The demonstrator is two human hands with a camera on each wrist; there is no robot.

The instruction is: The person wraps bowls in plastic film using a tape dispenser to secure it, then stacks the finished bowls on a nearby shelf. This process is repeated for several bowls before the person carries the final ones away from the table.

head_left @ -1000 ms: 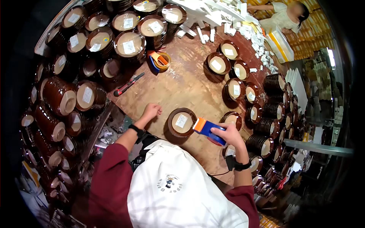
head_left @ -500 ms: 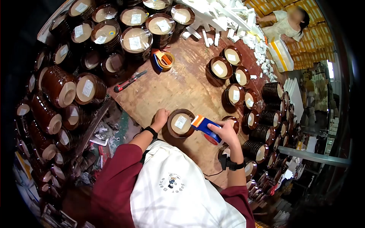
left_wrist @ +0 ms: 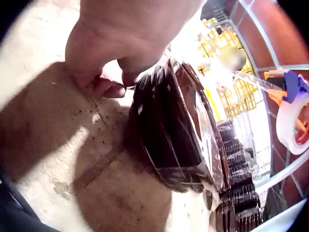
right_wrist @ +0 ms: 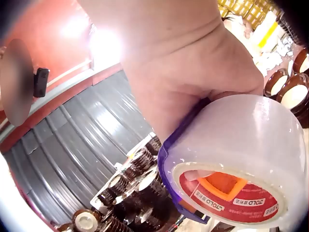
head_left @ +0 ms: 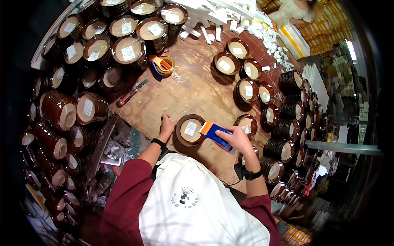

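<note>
A short stack of brown glazed bowls (head_left: 191,130) stands upside down before the person, a white label on its pale underside. My left hand (head_left: 166,126) is at the stack's left side, its loosely bent fingertips close to the dark rims (left_wrist: 164,125) in the left wrist view. My right hand (head_left: 238,140) grips a blue and orange tape dispenser (head_left: 213,134). The dispenser's orange end overlaps the stack's right rim in the head view. Its big roll of clear tape (right_wrist: 241,140) fills much of the right wrist view, with the palm behind it.
A red box cutter (head_left: 131,93) and a second tape dispenser (head_left: 161,65) lie farther up the table. Tall bowl stacks (head_left: 129,51) crowd the left; more stacks (head_left: 281,147) line the right. White foam pieces (head_left: 262,37) pile at the back, near another person (head_left: 289,12).
The left hand has come in from the left to the stack's side, its thumb now sticking out. The dispenser in the right hand has come slightly farther over the stack's right rim.
</note>
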